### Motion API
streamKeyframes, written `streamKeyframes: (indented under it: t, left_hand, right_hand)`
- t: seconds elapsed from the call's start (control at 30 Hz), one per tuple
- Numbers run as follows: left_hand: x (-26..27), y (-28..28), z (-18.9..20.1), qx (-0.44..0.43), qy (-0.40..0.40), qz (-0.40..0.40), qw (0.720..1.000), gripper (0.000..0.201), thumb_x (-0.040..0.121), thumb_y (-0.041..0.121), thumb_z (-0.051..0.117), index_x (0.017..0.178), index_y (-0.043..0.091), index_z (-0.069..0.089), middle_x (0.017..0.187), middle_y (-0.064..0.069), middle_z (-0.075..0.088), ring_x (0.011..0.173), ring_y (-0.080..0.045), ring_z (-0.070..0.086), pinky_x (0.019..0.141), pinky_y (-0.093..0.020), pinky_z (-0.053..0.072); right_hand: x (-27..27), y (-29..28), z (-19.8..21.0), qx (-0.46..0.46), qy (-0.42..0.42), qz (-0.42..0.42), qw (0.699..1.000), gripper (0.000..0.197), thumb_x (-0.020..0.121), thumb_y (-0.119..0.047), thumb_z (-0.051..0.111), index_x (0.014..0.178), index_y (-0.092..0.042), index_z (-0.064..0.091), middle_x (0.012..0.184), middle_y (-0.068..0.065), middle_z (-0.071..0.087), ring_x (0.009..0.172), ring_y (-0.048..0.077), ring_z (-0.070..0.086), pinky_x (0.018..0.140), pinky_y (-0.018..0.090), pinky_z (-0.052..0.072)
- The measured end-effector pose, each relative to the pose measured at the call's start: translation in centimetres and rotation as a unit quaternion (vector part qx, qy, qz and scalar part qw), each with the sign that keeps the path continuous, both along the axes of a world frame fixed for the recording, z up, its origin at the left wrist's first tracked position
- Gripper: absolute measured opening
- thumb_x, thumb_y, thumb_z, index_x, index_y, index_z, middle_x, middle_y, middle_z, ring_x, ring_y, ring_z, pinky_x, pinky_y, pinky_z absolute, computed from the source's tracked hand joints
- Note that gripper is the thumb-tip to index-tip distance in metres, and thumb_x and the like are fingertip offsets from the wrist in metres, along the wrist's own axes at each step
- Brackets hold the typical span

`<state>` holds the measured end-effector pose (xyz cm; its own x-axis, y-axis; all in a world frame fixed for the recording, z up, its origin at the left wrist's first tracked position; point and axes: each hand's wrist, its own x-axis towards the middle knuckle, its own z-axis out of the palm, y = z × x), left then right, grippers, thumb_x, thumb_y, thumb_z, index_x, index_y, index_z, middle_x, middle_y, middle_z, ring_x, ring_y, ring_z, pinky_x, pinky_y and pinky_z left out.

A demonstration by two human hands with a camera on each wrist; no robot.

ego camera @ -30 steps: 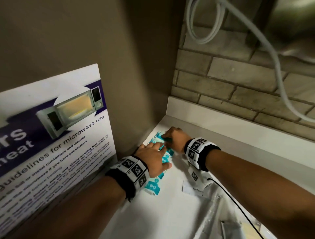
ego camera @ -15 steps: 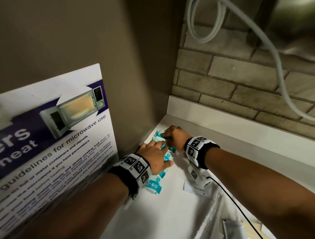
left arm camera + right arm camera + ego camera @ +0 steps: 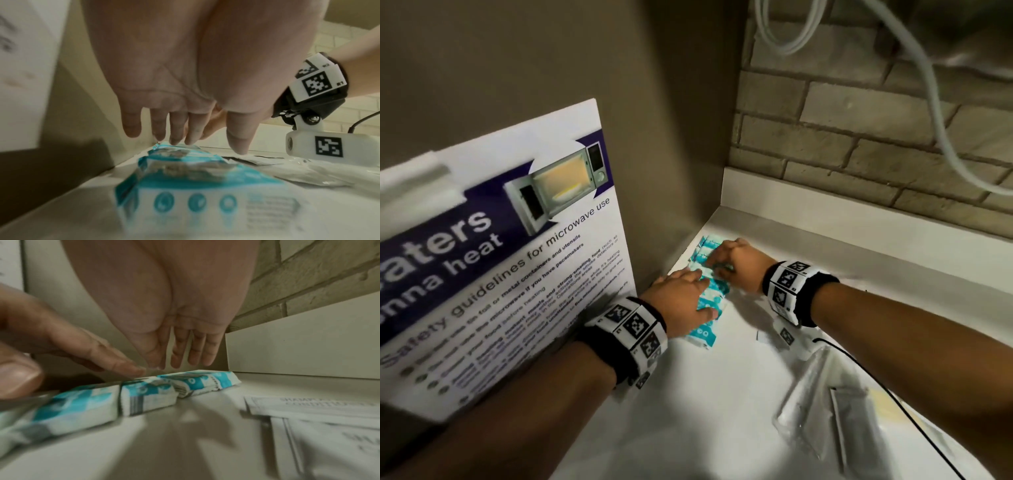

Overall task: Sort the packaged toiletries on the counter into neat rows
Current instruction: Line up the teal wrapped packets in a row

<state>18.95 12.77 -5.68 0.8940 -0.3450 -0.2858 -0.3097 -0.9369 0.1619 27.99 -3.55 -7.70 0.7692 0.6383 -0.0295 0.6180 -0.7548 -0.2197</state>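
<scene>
Several teal-and-white packets (image 3: 703,334) lie end to end in a row along the left wall of the white counter (image 3: 688,411). My left hand (image 3: 681,298) lies over the near part of the row, its straight fingers (image 3: 176,129) reaching down to a packet (image 3: 205,203). My right hand (image 3: 736,262) is over the far end, straight fingers (image 3: 179,353) pointing down at the last packet (image 3: 201,381). In the right wrist view three packets sit in line, the middle packet (image 3: 148,395) beside the left hand's fingers (image 3: 115,360). Neither hand grips anything.
A microwave safety poster (image 3: 500,257) leans on the left wall. White printed sachets (image 3: 318,410) and clear plastic bags (image 3: 825,404) lie to the right of the row. A black cable (image 3: 859,363) trails from my right wrist. A white upstand (image 3: 859,219) and brick wall close the back.
Both hands stay on the packet row with only small shifts of the fingers. The head view has tilted a little, so everything sits higher in frame.
</scene>
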Motion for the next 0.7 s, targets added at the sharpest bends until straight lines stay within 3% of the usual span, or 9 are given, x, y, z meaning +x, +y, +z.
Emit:
streamKeyframes:
  t: [0.1,0.23,0.47,0.7]
  left_hand:
    - [-1.8,0.7,-0.6,-0.004,-0.002,-0.008,1.000,0.069,0.094,0.053,0.046,0.151,0.019,0.028,0.162,-0.005,0.018,0.148,-0.020,0.015,0.120,-0.032,0.012]
    - [-3.3,0.9,-0.7,-0.011,-0.005,-0.008,1.000,0.070,0.094,0.055,0.045,0.151,0.019,0.028,0.161,-0.007,0.018,0.148,-0.023,0.016,0.120,-0.034,0.016]
    - [-3.9,0.5,-0.2,0.019,0.021,-0.003,1.000,0.073,0.097,0.058,0.034,0.155,0.018,0.014,0.164,-0.005,0.006,0.150,-0.022,0.008,0.121,-0.037,0.013]
    - [-3.3,0.5,-0.4,0.032,0.029,-0.008,0.999,0.072,0.098,0.057,0.029,0.155,0.016,0.012,0.164,-0.006,0.003,0.151,-0.022,0.005,0.121,-0.038,0.013]
  right_hand:
    - [-1.8,0.3,-0.4,-0.006,0.005,0.034,0.999,0.035,0.094,-0.015,0.055,0.127,-0.010,0.063,0.130,0.007,0.062,0.125,0.024,0.049,0.108,0.029,0.029]
    - [-3.3,0.9,-0.8,0.000,-0.009,0.036,0.999,0.036,0.092,-0.012,0.053,0.127,-0.008,0.062,0.122,0.013,0.065,0.119,0.030,0.051,0.105,0.034,0.035]
    - [-3.8,1.4,-1.0,-0.020,-0.027,0.019,0.999,0.032,0.096,-0.021,0.051,0.123,-0.009,0.064,0.116,0.011,0.065,0.116,0.027,0.050,0.101,0.037,0.039]
    - [-2.6,1.7,-1.6,-0.030,0.000,-0.014,0.999,0.034,0.095,-0.024,0.051,0.125,-0.013,0.063,0.120,0.011,0.062,0.114,0.029,0.052,0.101,0.042,0.042]
